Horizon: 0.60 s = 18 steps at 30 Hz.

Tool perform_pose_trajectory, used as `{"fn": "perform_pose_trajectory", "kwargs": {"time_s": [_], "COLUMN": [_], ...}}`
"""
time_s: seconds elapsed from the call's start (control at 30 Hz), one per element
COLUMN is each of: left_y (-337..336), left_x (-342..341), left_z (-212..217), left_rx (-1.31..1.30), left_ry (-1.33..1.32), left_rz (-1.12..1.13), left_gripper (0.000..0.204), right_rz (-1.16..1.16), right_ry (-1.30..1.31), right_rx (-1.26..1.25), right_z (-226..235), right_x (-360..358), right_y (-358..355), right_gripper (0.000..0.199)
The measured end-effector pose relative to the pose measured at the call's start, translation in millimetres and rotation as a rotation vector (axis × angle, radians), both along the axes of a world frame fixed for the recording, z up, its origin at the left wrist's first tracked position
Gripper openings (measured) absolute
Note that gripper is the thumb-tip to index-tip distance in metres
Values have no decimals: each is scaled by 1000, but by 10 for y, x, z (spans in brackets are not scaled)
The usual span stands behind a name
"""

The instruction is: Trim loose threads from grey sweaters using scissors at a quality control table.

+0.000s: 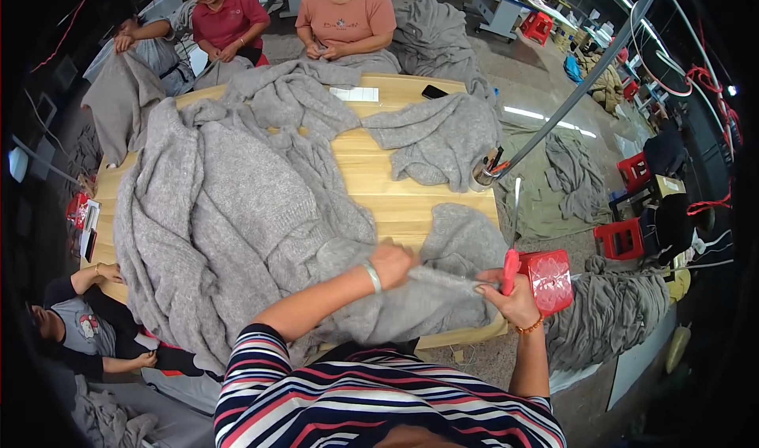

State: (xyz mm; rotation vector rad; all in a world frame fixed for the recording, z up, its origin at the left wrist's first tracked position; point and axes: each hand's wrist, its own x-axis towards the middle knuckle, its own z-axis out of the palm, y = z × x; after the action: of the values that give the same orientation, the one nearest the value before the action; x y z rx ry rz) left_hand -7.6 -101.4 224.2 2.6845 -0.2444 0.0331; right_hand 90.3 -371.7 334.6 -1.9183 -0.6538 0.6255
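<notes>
A grey knitted garment lies at the table's near edge, and a strip of its edge is stretched between my hands. My left hand, smeared by motion, is closed on the left part of that strip. My right hand is closed at the strip's other end, thumb on the knit. It also holds a red-handled tool upright; a thin pale shaft seems to rise from it, and its exact kind does not show. A large heap of grey knitwear covers the table to the left of my hands.
More grey knit pieces lie on the wooden table, with a dark phone, a paper sheet and a pen cup. A metal pole slants at right. A red box-like item is beside my right hand. Several people sit around.
</notes>
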Motion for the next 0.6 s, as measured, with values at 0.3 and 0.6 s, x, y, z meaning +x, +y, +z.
{"fn": "perform_pose_trajectory", "kwargs": {"time_s": [0.3,0.6], "left_y": [586,655], "left_x": [-442,-1153], "left_z": [1387,-493], "left_rx": [190,407], "left_ry": [-912,-31], "left_rz": [203,436], "left_gripper": [52,50], "right_rz": [78,323], "right_ry": [-150,-167], "right_rx": [-116,-357], "right_z": [211,-1810], "right_x": [-168,-474], "right_y": [34,93], "right_gripper": [26,26]}}
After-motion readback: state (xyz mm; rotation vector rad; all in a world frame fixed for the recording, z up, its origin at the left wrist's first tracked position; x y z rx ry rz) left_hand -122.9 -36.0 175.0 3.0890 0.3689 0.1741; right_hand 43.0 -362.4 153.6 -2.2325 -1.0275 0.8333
